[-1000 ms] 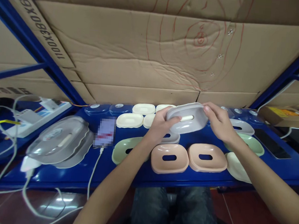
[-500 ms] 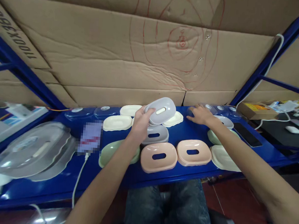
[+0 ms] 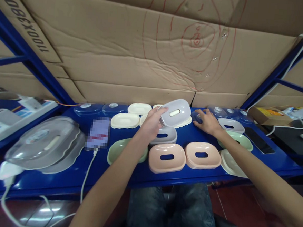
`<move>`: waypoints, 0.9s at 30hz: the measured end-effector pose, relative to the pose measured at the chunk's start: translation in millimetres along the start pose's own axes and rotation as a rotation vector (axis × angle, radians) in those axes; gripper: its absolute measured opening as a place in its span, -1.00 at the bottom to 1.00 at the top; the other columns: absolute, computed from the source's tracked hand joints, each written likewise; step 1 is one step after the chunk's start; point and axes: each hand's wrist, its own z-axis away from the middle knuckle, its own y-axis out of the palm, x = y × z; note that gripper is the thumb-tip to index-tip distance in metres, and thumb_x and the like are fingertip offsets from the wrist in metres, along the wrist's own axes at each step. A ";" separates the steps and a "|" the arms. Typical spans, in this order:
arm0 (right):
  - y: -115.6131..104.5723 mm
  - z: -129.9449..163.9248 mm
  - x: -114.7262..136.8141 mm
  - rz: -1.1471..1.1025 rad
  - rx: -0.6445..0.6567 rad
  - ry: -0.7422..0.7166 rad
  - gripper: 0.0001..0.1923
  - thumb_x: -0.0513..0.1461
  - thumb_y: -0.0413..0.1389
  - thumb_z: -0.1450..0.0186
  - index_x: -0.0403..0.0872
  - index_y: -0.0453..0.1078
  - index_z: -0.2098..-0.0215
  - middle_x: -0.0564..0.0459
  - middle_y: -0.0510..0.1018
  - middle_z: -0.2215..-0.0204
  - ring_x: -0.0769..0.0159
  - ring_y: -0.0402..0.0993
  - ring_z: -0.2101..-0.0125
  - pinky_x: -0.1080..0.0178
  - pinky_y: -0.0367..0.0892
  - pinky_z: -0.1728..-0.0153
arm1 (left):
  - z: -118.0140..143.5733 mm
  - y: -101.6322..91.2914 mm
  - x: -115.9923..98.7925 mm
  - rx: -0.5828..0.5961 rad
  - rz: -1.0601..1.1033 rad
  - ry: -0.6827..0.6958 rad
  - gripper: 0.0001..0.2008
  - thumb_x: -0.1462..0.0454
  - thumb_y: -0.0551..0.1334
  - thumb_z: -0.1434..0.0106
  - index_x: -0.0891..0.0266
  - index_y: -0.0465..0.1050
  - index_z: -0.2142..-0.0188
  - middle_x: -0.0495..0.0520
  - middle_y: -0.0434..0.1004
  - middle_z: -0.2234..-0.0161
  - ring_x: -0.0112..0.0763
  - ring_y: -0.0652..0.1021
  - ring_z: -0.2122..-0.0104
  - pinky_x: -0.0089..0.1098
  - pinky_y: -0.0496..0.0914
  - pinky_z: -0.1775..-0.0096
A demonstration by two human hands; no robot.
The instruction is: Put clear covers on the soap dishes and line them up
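My left hand point(image 3: 150, 124) holds a grey soap-dish part point(image 3: 175, 113) tilted up above the blue shelf point(image 3: 136, 174). Right below it lies another grey dish point(image 3: 165, 136) with a slot. My right hand point(image 3: 208, 121) rests at the back of the shelf on a clear lid point(image 3: 197, 115), fingers around it. In front lie two pink dishes point(image 3: 167, 158) point(image 3: 203, 155), side by side, each with an oval slot. A green dish point(image 3: 117, 152) is partly hidden under my left forearm.
Cream dishes point(image 3: 125, 120) and clear lids point(image 3: 85, 109) line the back. Grey, green and cream dishes point(image 3: 234, 141) lie at right, beside a dark phone point(image 3: 260, 141). A large clear cover point(image 3: 45, 145), cables and a power strip point(image 3: 16, 116) are at left. Cardboard forms the back wall.
My right hand let go of the grey part and moved right to the back of the shelf, onto a clear lid. My left hand keeps the grey part raised.
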 end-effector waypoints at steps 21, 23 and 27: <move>-61.7 69.9 70.6 -0.326 -0.476 -0.917 -0.43 -0.08 0.29 -0.40 0.15 0.45 -0.37 -0.15 0.50 -0.40 -0.25 0.39 -0.42 -0.44 0.41 -0.33 | 3.0 12.1 17.0 0.028 -0.090 -0.085 -0.36 -0.36 0.37 -0.24 0.16 0.49 0.40 -0.01 0.45 0.51 -0.31 0.49 0.46 -0.30 0.34 0.32; -59.5 69.4 70.4 -0.343 -0.478 -0.923 -0.41 -0.09 0.29 -0.40 0.15 0.44 -0.38 -0.15 0.49 -0.41 -0.24 0.39 -0.42 -0.43 0.40 -0.33 | 5.3 12.5 16.5 0.040 -0.096 -0.065 -0.39 -0.33 0.39 -0.24 0.15 0.47 0.40 -0.02 0.43 0.51 -0.31 0.48 0.45 -0.28 0.33 0.31; -56.1 71.6 70.1 -0.348 -0.472 -0.907 -0.43 -0.10 0.28 -0.40 0.16 0.46 -0.36 -0.14 0.48 -0.41 -0.27 0.36 -0.44 -0.46 0.38 -0.34 | 10.9 14.1 11.8 0.049 -0.051 -0.031 -0.59 -0.10 0.51 -0.22 0.16 0.54 0.31 -0.01 0.54 0.39 -0.31 0.54 0.35 -0.29 0.37 0.23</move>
